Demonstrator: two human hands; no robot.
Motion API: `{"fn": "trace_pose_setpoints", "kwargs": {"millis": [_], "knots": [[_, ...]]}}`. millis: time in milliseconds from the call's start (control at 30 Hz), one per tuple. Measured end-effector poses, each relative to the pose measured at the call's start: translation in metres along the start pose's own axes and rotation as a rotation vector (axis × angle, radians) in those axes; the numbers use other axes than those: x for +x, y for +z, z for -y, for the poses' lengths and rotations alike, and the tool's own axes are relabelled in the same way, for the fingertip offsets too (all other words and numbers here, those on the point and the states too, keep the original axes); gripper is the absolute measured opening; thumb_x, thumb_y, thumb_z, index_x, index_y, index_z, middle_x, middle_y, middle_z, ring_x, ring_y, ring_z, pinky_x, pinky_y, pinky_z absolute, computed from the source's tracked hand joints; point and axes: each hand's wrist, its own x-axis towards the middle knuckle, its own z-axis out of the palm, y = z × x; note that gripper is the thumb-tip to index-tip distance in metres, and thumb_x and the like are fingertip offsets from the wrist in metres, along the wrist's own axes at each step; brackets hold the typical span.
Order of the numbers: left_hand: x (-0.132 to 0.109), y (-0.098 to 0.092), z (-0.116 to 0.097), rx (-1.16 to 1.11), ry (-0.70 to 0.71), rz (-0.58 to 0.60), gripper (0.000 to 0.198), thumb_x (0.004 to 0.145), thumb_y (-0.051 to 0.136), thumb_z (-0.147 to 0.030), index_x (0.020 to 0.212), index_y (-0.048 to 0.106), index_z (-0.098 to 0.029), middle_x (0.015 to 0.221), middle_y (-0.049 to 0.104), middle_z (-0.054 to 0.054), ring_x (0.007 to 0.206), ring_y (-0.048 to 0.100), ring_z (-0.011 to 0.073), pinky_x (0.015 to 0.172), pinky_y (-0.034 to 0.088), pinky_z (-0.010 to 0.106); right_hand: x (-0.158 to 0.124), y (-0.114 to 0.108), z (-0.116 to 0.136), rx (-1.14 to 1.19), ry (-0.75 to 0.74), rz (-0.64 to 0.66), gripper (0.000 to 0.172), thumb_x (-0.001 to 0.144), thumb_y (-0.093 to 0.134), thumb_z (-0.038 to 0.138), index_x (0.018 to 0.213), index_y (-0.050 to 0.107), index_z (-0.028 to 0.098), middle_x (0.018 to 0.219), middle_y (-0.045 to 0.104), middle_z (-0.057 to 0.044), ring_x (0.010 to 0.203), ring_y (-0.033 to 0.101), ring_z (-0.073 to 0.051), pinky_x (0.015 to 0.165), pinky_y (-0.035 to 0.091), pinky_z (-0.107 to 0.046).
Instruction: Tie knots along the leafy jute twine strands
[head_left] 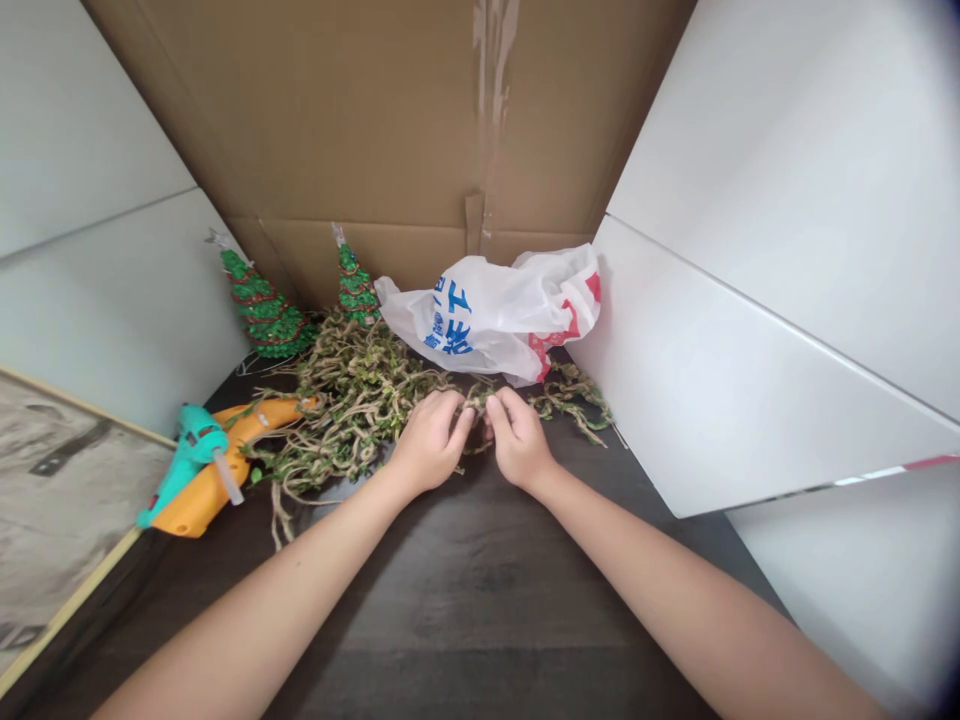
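Observation:
Both my hands are close together over the dark table, pinching a short stretch of leafy twine (477,400) between them. My left hand (433,440) is closed on its left part, with thumb and fingers together. On the other end my right hand (516,436) is closed the same way. Left of my hands lies a tangled heap of brown twine with small green leaves (349,395). A smaller bunch of leafy twine (574,395) lies to the right. Just behind my hands rests a crumpled white plastic bag (487,310) with blue and red print.
Two small green Christmas trees, one at the far left (264,310) and one nearer the middle (355,285), stand against a cardboard wall (337,120). A teal and orange glue gun (199,460) lies at left. White panels (750,330) close in the sides.

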Motion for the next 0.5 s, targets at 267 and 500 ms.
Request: {"fn": "trace_pose_setpoints", "kwargs": {"millis": [267, 500], "knots": [[0.001, 0.005, 0.005, 0.032, -0.019, -0.098, 0.02, 0.102, 0.044, -0.029, 0.107, 0.06, -0.019, 0.102, 0.069, 0.009, 0.097, 0.061, 0.0241, 0.088, 0.045, 0.04, 0.001, 0.002, -0.009, 0.076, -0.019, -0.153, 0.023, 0.095, 0.052, 0.031, 0.116, 0.055, 0.021, 0.114, 0.066, -0.009, 0.105, 0.064, -0.021, 0.093, 0.052, -0.037], [0.0, 0.003, 0.002, 0.048, -0.005, -0.052, 0.021, 0.1, 0.047, -0.028, 0.109, 0.063, -0.018, 0.103, 0.071, 0.009, 0.1, 0.061, 0.025, 0.09, 0.044, 0.041, 0.002, 0.002, 0.0, -0.089, -0.058, -0.058, 0.012, 0.092, 0.058, 0.031, 0.098, 0.064, 0.022, 0.099, 0.072, -0.006, 0.096, 0.066, -0.023, 0.091, 0.05, -0.04]]}}
